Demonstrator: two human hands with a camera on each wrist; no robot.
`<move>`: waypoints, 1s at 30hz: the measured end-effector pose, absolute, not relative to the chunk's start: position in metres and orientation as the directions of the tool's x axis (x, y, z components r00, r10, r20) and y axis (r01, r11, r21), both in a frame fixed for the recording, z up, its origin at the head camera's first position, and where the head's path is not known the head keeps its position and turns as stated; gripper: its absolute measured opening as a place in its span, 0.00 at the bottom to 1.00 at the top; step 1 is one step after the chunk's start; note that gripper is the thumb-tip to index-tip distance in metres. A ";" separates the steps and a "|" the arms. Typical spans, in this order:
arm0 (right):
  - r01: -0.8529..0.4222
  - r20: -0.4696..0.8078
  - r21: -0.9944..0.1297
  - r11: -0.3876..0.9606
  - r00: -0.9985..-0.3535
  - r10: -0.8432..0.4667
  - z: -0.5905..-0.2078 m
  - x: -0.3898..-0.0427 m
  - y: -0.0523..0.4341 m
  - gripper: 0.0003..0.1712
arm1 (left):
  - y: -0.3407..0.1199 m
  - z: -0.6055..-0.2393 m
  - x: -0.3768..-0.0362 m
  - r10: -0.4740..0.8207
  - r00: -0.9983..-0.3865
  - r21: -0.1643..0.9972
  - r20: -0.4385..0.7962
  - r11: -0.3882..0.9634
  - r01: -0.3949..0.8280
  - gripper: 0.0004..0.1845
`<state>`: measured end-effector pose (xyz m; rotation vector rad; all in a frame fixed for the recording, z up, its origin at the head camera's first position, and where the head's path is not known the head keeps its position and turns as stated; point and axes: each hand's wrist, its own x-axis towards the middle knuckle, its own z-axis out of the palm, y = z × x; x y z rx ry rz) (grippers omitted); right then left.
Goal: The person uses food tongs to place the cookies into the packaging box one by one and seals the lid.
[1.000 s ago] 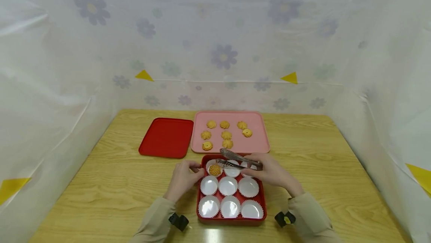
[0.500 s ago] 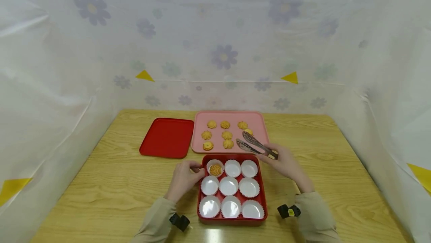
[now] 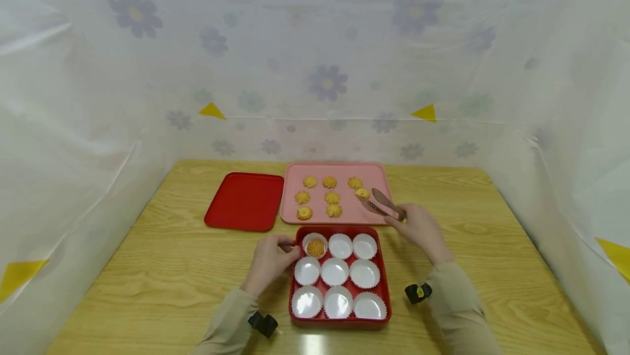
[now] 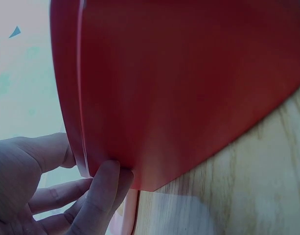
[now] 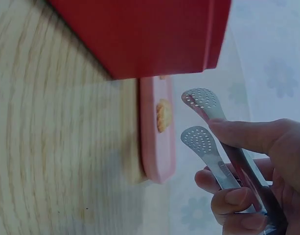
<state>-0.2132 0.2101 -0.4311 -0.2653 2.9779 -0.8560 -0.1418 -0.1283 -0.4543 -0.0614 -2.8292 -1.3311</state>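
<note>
Metal tongs [image 3: 389, 203] with perforated tips are gripped by my right hand [image 3: 422, 233]. Their tips are apart and hold nothing, at the right part of the pink tray [image 3: 376, 172], close to a ring-shaped cookie [image 3: 362, 193]. My left hand [image 3: 268, 263] holds the back left edge of the red box [image 3: 339, 325]; the left wrist view shows thumb and fingers [image 4: 102, 188] pinching its corner. White paper cups [image 3: 334, 271] stand in rows inside the box. One swirled cookie [image 3: 315, 248] sits in the back left cup.
Several piped cookies [image 3: 332, 197] lie spread over the pink tray behind the box. A flat red lid or tray [image 3: 245, 202] lies left of it on the wooden table [image 3: 162, 267]. Pale flowered sheeting [image 3: 315, 43] encloses the back and sides.
My right hand has moved the tongs from above the box's back row back and right to the pink tray. The left hand stays at the box, and the swirled cookie stays in its cup.
</note>
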 end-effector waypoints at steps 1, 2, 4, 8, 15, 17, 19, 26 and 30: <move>-0.145 0.009 -0.527 0.838 -0.986 -0.165 -0.432 -0.216 0.210 0.16 | -0.128 -0.454 -0.142 0.029 -0.999 0.771 0.028 0.636 0.040 0.10; -0.138 0.004 -0.522 0.841 -0.987 -0.160 -0.434 -0.218 0.211 0.16 | -0.128 -0.454 -0.142 0.028 -0.999 0.772 0.025 0.635 0.037 0.10; -0.127 -0.010 -0.517 0.847 -0.988 -0.155 -0.436 -0.223 0.211 0.16 | -0.128 -0.454 -0.142 0.029 -0.999 0.773 0.027 0.633 0.039 0.10; -0.109 -0.039 -0.503 0.857 -0.988 -0.148 -0.440 -0.233 0.211 0.17 | -0.128 -0.454 -0.142 0.029 -0.999 0.775 0.032 0.631 0.043 0.10; -0.093 -0.070 -0.475 0.875 -0.987 -0.143 -0.447 -0.246 0.209 0.18 | -0.127 -0.453 -0.142 0.018 -1.000 0.788 0.022 0.615 0.028 0.08; -0.085 -0.078 -0.462 0.883 -0.988 -0.136 -0.448 -0.248 0.208 0.18 | -0.127 -0.453 -0.142 0.016 -1.000 0.789 0.020 0.614 0.026 0.08; -0.082 -0.079 -0.446 0.891 -0.988 -0.131 -0.449 -0.250 0.206 0.17 | -0.127 -0.453 -0.141 0.013 -1.000 0.790 0.018 0.612 0.023 0.08; -0.084 -0.063 -0.418 0.905 -0.991 -0.121 -0.453 -0.257 0.203 0.17 | -0.127 -0.453 -0.141 0.011 -1.000 0.793 0.011 0.609 0.015 0.09; -0.083 -0.068 -0.426 0.901 -0.990 -0.123 -0.452 -0.259 0.201 0.17 | -0.126 -0.453 -0.141 0.013 -1.000 0.793 0.008 0.609 0.014 0.09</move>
